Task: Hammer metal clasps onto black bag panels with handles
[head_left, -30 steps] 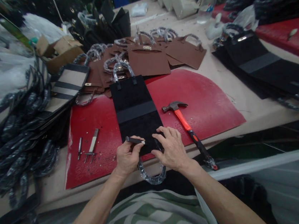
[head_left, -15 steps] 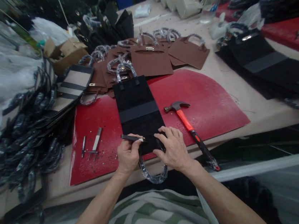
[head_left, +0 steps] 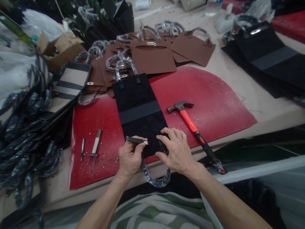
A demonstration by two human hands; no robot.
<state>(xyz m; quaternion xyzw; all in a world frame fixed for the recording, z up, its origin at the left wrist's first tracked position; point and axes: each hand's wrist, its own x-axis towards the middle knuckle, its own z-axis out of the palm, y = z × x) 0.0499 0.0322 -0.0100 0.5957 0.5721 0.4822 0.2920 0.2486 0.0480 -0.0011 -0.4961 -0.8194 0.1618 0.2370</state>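
A flat black bag panel (head_left: 139, 111) with a grey band and plastic-wrapped handles lies on a red mat (head_left: 212, 99). My left hand (head_left: 129, 159) pinches a thin dark stick with a pale tip (head_left: 136, 140) at the panel's near edge. My right hand (head_left: 177, 150) presses its spread fingers flat on the panel's near right corner. One wrapped handle (head_left: 154, 179) hangs over the table edge below my hands.
A hammer with an orange handle (head_left: 194, 132) lies right of the panel. Small metal tools (head_left: 93, 146) rest on the mat's left. Brown bag panels (head_left: 153, 56) are stacked behind, black panels (head_left: 271, 58) at right, wrapped handles (head_left: 20, 140) piled left.
Both hands stay on the panel's near edge; the view shifted slightly. The stick remains pinched in my left hand.
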